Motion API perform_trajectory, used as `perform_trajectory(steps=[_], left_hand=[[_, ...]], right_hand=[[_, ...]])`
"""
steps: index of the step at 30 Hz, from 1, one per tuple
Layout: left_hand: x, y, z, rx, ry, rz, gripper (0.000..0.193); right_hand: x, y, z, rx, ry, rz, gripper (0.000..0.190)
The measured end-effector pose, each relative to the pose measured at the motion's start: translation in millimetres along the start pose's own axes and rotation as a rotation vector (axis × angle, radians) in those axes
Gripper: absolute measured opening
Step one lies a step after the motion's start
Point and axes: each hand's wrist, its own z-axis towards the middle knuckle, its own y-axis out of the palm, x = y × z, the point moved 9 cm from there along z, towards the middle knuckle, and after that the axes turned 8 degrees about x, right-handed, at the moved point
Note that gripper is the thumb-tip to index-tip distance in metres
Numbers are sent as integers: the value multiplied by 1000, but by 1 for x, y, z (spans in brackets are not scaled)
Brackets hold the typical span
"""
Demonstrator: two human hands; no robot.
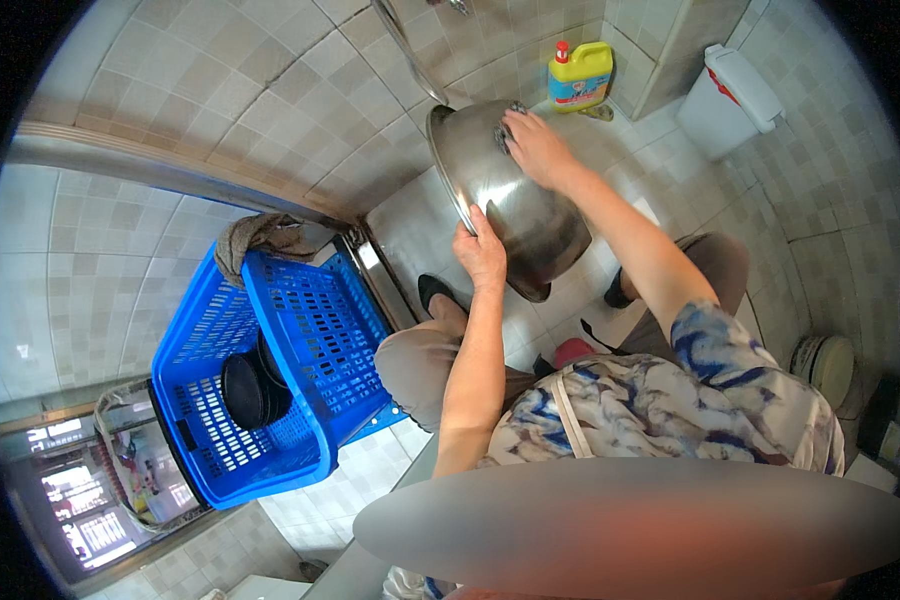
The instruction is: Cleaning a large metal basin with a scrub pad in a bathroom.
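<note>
A large stainless-steel basin (544, 217) is tilted on its side before me, its outer surface turned towards my right. My left hand (484, 251) grips its rim, with the thumb lying along the outside. On the upper part of the basin's outer wall, my right hand (541, 146) presses a dark steel-wool scrubber (503, 139), partly hidden beneath the fingers. The inside of the basin faces away and cannot be seen.
To the left stands a blue plastic basket (304, 330) holding black bowls (251, 390), with a brown cloth (259, 240) over its rim. A yellow jug (581, 79) and a white lidded bin (727, 105) stand by the walls. A metal shower hose (409, 52) hangs behind the basin.
</note>
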Motion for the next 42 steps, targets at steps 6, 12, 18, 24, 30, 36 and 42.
perform_trajectory(steps=[6, 12, 18, 24, 30, 36, 42], left_hand=[[-7, -7, 6, 34, -19, 84, 48], [-18, -6, -2, 13, -44, 22, 48], [-26, -22, 3, -36, -181, 183, 53], [-49, -33, 62, -1, -388, -9, 41], [-27, -26, 38, 41, -273, 235, 35], [-38, -13, 32, 63, -201, 163, 40], [-59, -29, 37, 209, -423, 130, 45]], right_hand=[[-70, -23, -106, 15, -52, -73, 68], [-52, -33, -117, 86, 46, -89, 69], [-27, -28, -131, 99, 246, 34, 67], [-32, -15, -157, 41, 189, 94, 67], [-32, -12, -82, -34, 137, 90, 62], [-10, 1, -31, -99, 231, 119, 59], [41, 9, -157, -99, 537, 44, 62]])
